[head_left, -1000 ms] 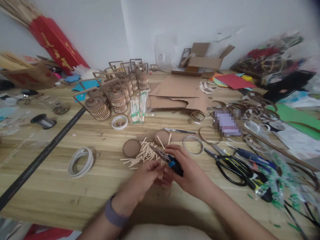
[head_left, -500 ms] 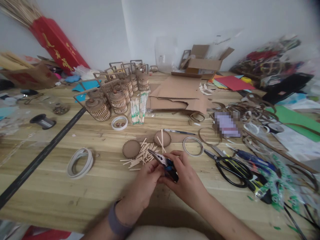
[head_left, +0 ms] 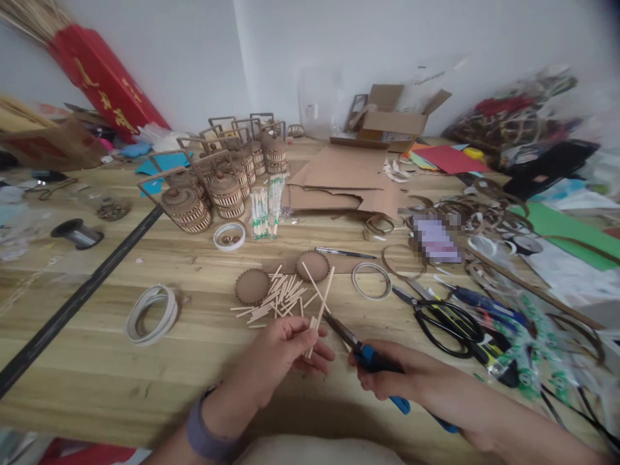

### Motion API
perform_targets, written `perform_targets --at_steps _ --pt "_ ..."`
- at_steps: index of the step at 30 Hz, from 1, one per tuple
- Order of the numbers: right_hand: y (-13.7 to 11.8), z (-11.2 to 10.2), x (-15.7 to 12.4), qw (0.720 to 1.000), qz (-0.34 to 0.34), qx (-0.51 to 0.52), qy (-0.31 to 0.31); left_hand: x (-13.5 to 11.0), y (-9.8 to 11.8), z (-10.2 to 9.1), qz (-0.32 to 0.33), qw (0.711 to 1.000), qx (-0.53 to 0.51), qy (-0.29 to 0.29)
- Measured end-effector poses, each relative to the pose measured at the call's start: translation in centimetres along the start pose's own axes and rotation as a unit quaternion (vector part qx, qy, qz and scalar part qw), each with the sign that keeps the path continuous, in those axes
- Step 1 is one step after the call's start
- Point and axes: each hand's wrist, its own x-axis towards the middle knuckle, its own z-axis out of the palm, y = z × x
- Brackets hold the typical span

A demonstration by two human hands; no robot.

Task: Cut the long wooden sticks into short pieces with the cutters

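Pale grey wall (head_left: 194,51) is rising behind a wide table of yellowish, streaked wood (head_left: 111,387), and from my distant seat I am taking the loose heap of short pale wooden sticks (head_left: 285,297) as my landmark. One round brown cardboard disc with a ridged rim (head_left: 252,286) is lying at its left edge, a second ridged cardboard disc (head_left: 313,266) at its far right. Small lidded woven baskets with tall handles (head_left: 227,194) are standing beyond the heap to the left; black-handled scissors (head_left: 417,305) are lying well to its right.

I am watching one relation above all: a slim bundle of pale wooden sticks (head_left: 312,332) is sitting just on the heap's near right side, its long axis running near to far and tilting slightly right, while needle-nose pliers with blue and black grips (head_left: 371,357) are slanting across from the right, their metal tips ending near the bundle's far end. Whether they are touching, I am not able to tell.

The left hand (head_left: 290,345) is lying nearer the heap, pinching the bundle between thumb and forefinger, its other fingers part open beneath. The right hand (head_left: 411,374), farther right of the heap, is curling around the pliers' grips. One longer pale stick (head_left: 326,292) is slanting past the bundle; I am not making out whether the left hand is gripping it too
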Motion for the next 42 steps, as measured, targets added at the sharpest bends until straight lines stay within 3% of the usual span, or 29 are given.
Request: perform_targets --at_steps 5,12,26,35,42 --pt "-1.6 0.6 0.3 0.998 0.013 0.035 -0.047 -0.2 -0.3 0.5 -0.009 0.999 0.017 -0.047" --pt "-1.9 0.7 1.2 0.994 -0.033 0.052 -0.089 -0.1 -0.4 0.6 -0.018 0.997 0.027 -0.068" --pt "-1.7 1.0 1.7 0.995 -0.039 0.007 -0.088 0.1 -0.7 0.5 -0.013 0.995 0.045 -0.082" --pt "-0.4 1.7 2.9 0.994 -0.072 -0.073 -0.028 0.0 -0.7 0.6 -0.011 0.996 0.05 -0.069" --pt "-0.9 1.1 2.3 0.994 -0.072 -0.017 -0.08 0.1 -0.8 0.4 0.005 0.996 0.05 -0.07"
